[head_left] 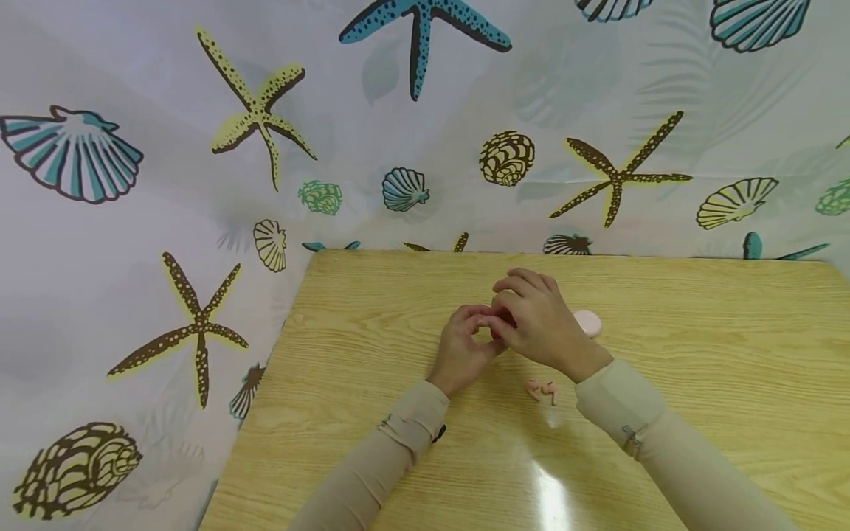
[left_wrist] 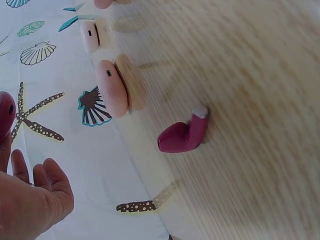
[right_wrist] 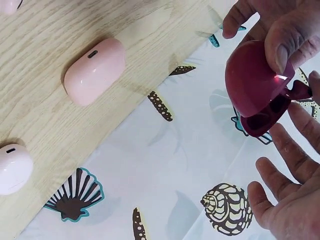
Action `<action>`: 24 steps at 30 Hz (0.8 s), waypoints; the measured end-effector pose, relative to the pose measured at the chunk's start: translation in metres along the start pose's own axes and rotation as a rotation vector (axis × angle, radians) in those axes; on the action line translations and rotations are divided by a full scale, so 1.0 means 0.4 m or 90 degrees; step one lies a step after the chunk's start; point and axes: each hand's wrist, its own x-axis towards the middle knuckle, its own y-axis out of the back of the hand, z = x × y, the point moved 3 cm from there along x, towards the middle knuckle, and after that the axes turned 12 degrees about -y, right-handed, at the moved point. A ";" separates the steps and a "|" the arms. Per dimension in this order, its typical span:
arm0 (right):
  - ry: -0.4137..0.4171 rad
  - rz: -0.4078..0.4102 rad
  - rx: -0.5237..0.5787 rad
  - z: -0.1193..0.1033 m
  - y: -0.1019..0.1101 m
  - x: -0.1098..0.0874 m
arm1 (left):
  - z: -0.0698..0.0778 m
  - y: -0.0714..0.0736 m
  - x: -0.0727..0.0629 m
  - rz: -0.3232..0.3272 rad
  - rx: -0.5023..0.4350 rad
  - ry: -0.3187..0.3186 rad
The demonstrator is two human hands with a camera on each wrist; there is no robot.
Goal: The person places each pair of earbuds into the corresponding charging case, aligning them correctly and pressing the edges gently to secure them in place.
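Observation:
Both hands meet over the table in the head view. In the right wrist view, the left hand [right_wrist: 295, 32] holds a glossy dark red earbud case [right_wrist: 255, 75] with its thumb on the lid, which stands raised. A small dark red earbud [right_wrist: 299, 91] sits at the opening, its end pinched by the right hand [right_wrist: 287, 195], whose other fingers are spread. In the left wrist view another dark red earbud [left_wrist: 185, 135] lies on the table, and the left hand [left_wrist: 35, 200] shows beside the case [left_wrist: 6, 115]. From the head, the left hand [head_left: 465, 350] and right hand [head_left: 538, 317] mostly cover the case.
Pink earbud cases lie on the wooden table [head_left: 372, 295]: one [right_wrist: 95, 72] and a paler one [right_wrist: 12, 167]. The head view shows one pink case [head_left: 587, 323] beside the right wrist and pink earbuds [head_left: 541, 389] nearer the person. A shell-and-starfish cloth [head_left: 451, 125] hangs behind the table.

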 end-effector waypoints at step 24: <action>0.002 0.045 0.079 0.003 -0.009 -0.012 | 0.000 0.003 -0.005 -0.014 -0.016 0.003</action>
